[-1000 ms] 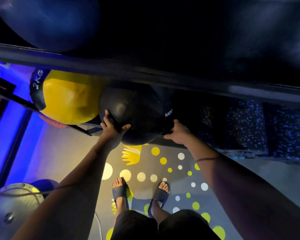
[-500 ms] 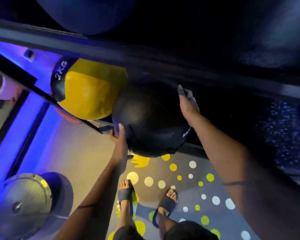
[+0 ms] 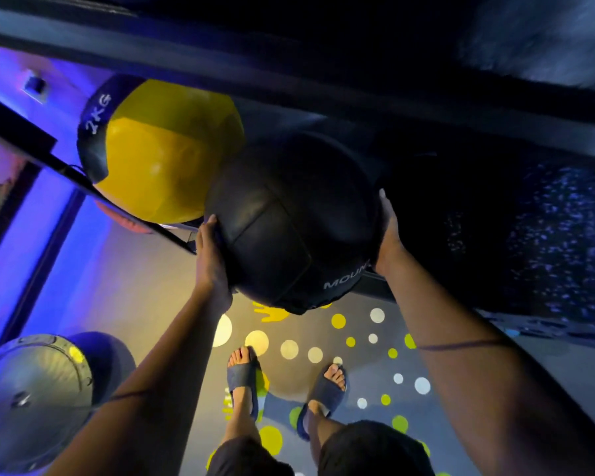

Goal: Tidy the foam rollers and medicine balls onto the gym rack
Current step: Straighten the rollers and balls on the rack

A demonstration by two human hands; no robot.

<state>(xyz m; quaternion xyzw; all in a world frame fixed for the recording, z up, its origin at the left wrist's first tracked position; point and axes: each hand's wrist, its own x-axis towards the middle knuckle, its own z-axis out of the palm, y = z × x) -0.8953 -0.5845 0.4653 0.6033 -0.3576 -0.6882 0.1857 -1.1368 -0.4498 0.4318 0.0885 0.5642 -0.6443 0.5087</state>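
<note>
At rack (image 3: 358,94) front, I hold the black ball (image 3: 289,221) between both palms: my left grip (image 3: 212,259) flat on its left side, right grip (image 3: 389,235) flat on its right, fingers straight, not curled. Yellow ball (image 3: 165,149) (marked 2KG) sits shelved just beside it, leftward.

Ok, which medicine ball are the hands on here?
The black medicine ball, held between the left hand and right hand. The yellow 2KG ball beside it sits untouched on the rack.
</note>
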